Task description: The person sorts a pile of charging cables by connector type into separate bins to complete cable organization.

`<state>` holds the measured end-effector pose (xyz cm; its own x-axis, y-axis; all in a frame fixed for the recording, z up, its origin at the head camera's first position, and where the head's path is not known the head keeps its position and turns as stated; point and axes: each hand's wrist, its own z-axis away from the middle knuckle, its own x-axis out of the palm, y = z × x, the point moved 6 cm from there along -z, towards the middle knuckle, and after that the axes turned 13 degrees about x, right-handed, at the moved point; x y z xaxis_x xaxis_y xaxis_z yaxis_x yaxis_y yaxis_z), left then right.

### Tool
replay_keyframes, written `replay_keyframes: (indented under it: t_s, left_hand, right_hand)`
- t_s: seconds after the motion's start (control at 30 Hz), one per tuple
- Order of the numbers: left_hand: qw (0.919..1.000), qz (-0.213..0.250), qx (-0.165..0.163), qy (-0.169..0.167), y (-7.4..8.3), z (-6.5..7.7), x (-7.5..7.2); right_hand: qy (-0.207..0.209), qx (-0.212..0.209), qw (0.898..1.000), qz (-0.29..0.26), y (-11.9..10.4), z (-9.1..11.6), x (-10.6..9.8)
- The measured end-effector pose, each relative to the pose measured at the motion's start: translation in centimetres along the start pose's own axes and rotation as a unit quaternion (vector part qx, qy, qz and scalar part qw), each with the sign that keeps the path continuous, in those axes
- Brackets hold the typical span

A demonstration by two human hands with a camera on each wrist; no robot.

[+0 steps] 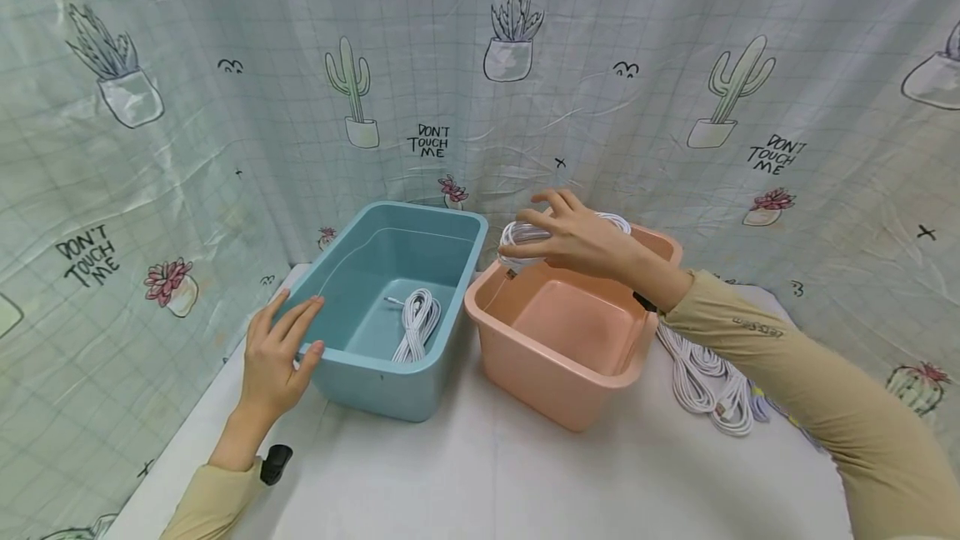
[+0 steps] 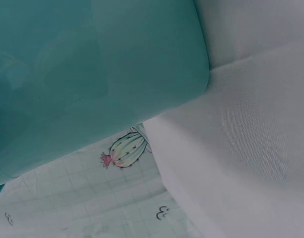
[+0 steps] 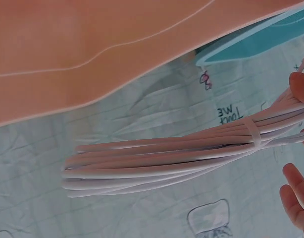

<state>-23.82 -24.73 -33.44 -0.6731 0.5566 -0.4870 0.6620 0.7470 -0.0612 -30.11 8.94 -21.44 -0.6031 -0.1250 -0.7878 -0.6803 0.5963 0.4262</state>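
Observation:
My right hand (image 1: 577, 240) holds a coiled white cable (image 3: 162, 166) above the back of the peach bin (image 1: 528, 373). In the right wrist view a thin white tie wraps the coil, and the thumb presses on it near the right edge. A plug end (image 1: 512, 274) hangs under the coil. On the left, my left hand (image 1: 273, 361) lies at the near left rim of the blue bin (image 1: 375, 394), fingers spread and holding nothing. Inside the blue bin is another white cable bundle (image 1: 418, 323). The left wrist view shows the blue bin's outer wall, without the fingers.
Several white cable bundles (image 1: 701, 377) lie on the white table (image 1: 480, 482) right of the peach bin, partly hidden by the right sleeve (image 1: 810, 390). Small purple and yellow things (image 1: 761, 407) show beside them. A cactus-print curtain (image 1: 615, 115) closes off the back and sides.

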Motion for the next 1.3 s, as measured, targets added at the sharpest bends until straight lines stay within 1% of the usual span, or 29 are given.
replay_keyframes:
  t_s: [0.27,0.37,0.47,0.53,0.73,0.93,1.1,1.3]
  left_hand:
    - [1.0,0.001,-0.002,0.0,-0.1,0.0,0.1]
    - [1.0,0.001,-0.002,0.001,-0.1,0.0,0.1]
    - [1.0,0.001,-0.002,0.0,-0.2,0.0,0.1]
    - [1.0,0.0,-0.003,-0.001,-0.2,0.0,0.2]
    - [1.0,-0.001,-0.005,-0.002,-0.2,0.1,0.2]
    - [1.0,0.0,-0.004,-0.003,-0.2,0.0,0.2]
    - [1.0,-0.002,-0.003,0.0,-0.2,0.0,0.2]
    - [1.0,-0.002,-0.005,-0.001,-0.1,-0.1,0.1]
  right_hand:
    - [0.003,-0.033,0.999,-0.019,-2.3,-3.4,0.4]
    - [0.011,-0.052,0.999,-0.013,-3.3,-4.5,0.5]
    - [0.017,-0.072,0.997,0.01,-4.4,-5.4,0.8]
    - [0.015,-0.085,0.996,0.024,-5.0,-5.9,1.0]
    - [-0.006,-0.116,0.992,0.043,-6.7,-7.2,2.0]
    - [0.014,-0.147,0.987,0.061,-8.1,-8.4,2.7]
    - [0.018,-0.166,0.984,0.064,-9.0,-9.5,3.0]
    - [0.034,-0.199,0.975,0.089,-9.8,-10.5,3.4]
